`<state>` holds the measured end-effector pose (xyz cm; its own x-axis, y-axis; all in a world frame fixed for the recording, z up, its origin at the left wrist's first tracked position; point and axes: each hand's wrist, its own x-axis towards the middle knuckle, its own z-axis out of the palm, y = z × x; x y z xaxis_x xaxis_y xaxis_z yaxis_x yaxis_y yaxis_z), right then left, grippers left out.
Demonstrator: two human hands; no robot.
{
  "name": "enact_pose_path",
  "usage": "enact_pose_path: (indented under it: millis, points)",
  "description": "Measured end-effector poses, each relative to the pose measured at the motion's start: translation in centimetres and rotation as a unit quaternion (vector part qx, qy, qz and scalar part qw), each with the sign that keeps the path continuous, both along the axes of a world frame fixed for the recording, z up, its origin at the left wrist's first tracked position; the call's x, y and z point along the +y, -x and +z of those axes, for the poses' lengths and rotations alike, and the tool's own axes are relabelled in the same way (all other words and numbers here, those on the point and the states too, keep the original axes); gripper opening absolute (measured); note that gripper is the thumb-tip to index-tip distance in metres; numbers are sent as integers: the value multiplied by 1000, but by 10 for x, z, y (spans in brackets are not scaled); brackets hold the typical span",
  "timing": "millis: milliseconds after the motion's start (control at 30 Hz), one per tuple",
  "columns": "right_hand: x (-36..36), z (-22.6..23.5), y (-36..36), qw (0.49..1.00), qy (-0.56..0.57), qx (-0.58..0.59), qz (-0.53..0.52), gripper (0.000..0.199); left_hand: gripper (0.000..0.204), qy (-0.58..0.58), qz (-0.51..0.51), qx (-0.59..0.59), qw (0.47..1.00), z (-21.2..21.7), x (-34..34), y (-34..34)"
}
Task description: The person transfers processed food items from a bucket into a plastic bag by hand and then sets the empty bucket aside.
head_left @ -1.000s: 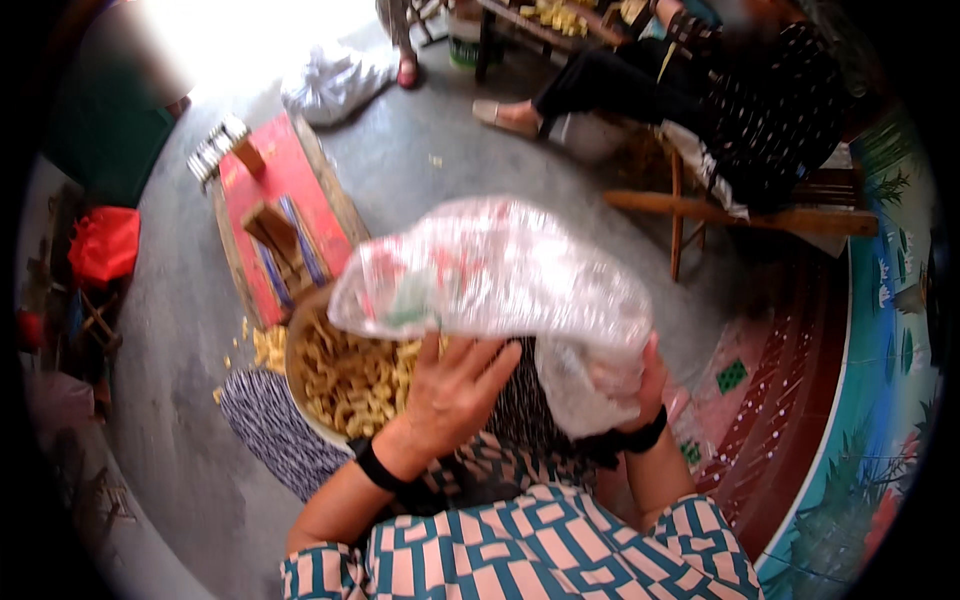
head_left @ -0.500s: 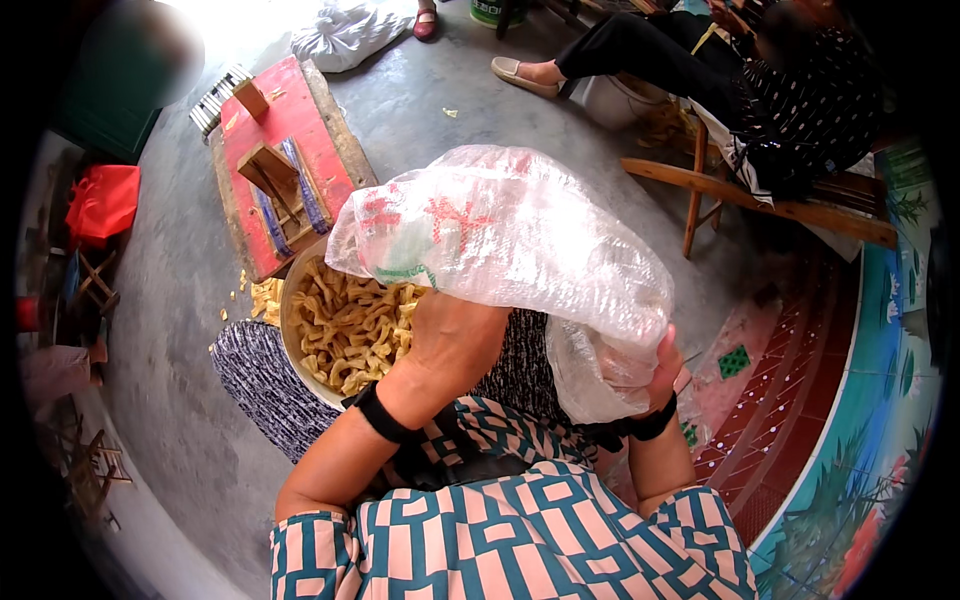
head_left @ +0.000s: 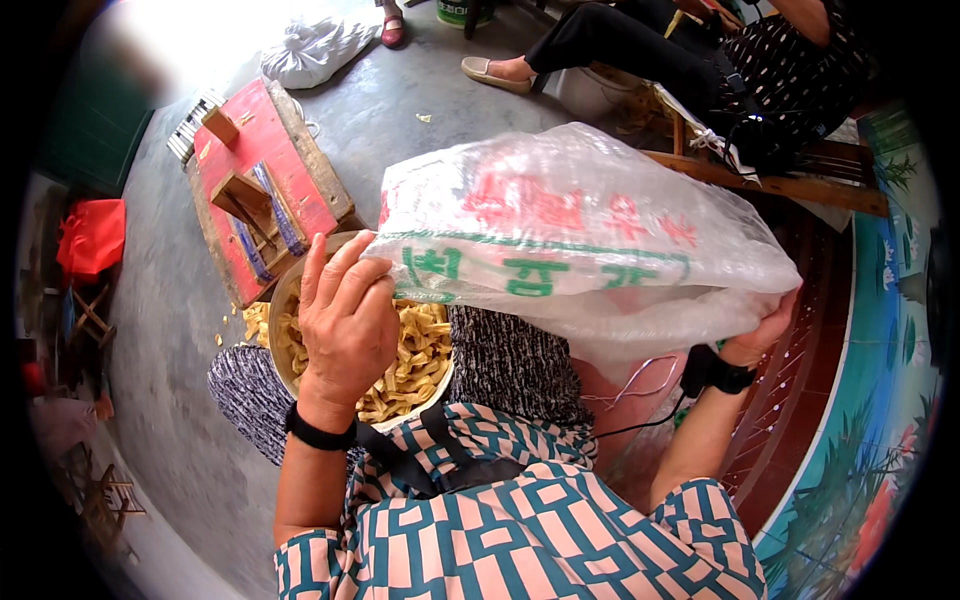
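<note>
A translucent white woven plastic sack (head_left: 560,235) with red and green print is stretched across in front of me, above my lap. My left hand (head_left: 345,325) pinches its left corner between thumb and fingers. At the sack's other end my right hand (head_left: 768,328) grips the edge, its fingers partly hidden by the plastic. Below my left hand, a round pale basin (head_left: 283,345) rests at my lap, full of yellowish-brown twisted strips (head_left: 415,355). My left hand and the sack cover part of it. Dark bands circle both my wrists.
A low red-topped bench (head_left: 262,130) ahead left bears a wooden block device (head_left: 240,195) with blue strips. Loose yellow pieces (head_left: 255,322) lie beside the basin. A tied white sack (head_left: 315,50) sits farther off. Another person (head_left: 640,50) sits far right by a pale bucket (head_left: 595,92).
My left hand has come out from under the sack and now holds its left corner. My right hand has moved right and up, and the sack is drawn out wider.
</note>
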<state>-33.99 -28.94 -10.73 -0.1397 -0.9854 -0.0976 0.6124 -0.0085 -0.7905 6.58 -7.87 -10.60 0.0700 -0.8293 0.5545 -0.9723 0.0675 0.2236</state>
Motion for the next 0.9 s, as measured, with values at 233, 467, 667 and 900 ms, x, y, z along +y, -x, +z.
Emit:
enact_pose_path:
  millis: [233,467,667,900]
  points:
    - [39,-21,-13,979,-3,-50,199,49,17,64,61,110,990,12,15,2]
    - [68,-29,-26,961,-31,22,273,44,65,10,65,-13,998,25,-25,31]
    - [104,-37,-31,921,-10,180,345,42,66,17,90,46,995,14,-20,9]
    - [77,-38,-31,888,-168,-25,427,40,8,113,-61,497,858,17,-6,-5]
